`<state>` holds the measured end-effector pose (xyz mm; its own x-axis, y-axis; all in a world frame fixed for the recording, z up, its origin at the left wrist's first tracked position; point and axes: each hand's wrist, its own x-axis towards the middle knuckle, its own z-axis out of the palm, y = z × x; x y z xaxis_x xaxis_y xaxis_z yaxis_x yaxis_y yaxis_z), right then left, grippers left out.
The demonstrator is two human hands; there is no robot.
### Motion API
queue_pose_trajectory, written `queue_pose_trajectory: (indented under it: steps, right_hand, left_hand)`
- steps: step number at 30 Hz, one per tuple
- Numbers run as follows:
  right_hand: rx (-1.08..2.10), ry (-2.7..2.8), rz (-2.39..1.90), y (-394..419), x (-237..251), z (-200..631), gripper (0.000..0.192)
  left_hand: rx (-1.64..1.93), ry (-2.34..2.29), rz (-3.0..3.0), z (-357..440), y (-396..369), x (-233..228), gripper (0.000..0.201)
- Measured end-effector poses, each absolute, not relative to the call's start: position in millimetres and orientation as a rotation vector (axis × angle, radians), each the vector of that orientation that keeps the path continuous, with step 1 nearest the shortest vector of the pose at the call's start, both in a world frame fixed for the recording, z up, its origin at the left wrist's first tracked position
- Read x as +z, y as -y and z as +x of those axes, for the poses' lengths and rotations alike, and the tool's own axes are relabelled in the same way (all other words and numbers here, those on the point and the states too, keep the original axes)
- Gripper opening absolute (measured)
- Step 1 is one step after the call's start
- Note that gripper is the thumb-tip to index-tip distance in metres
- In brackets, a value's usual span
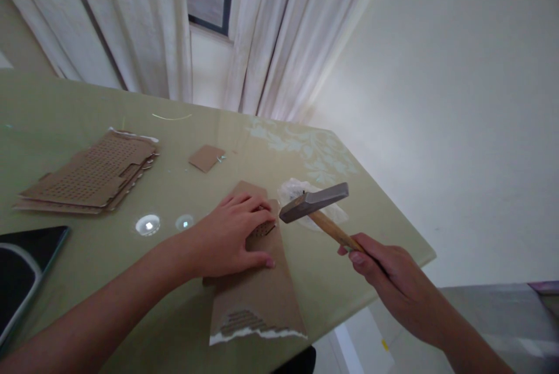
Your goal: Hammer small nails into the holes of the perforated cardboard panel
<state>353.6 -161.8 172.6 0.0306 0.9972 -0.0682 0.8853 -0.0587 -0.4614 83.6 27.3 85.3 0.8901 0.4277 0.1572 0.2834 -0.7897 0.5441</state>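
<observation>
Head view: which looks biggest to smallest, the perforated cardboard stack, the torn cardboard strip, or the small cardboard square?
1. Torn cardboard strip, though it lies nearest the camera
2. Perforated cardboard stack, close to it in size
3. Small cardboard square

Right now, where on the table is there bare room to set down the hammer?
Bare tabletop lies behind the cardboard stack, and between the small cardboard square and the far edge. It is crowded near the left hand on the torn cardboard, the hammer in the right hand, and the plastic.
</observation>
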Motion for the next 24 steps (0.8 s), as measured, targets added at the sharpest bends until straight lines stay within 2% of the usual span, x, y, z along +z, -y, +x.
queue_pose_trajectory:
  steps: [2,5,11,17,24]
  right_hand:
    - [0.561,1.952,-2.029,162,171,354,0.046]
    - [0.546,1.967,-2.004,161,169,351,0.044]
    - [0.426,1.944,-1.974,158,164,350,0.044]
    - [0.569,2.001,-2.030,156,161,354,0.044]
    - [0.566,1.956,-2.046,155,162,357,0.049]
  left_hand:
    - [0.345,-0.546,2.546,82,-27,84,0.071]
    - [0.357,-0.596,2.572,84,-25,81,0.080]
    - [0.342,-0.627,2.559,87,-24,79,0.079]
    - [0.344,-0.616,2.538,87,-24,79,0.079]
    - [0.347,-0.625,2.530,87,-25,79,0.081]
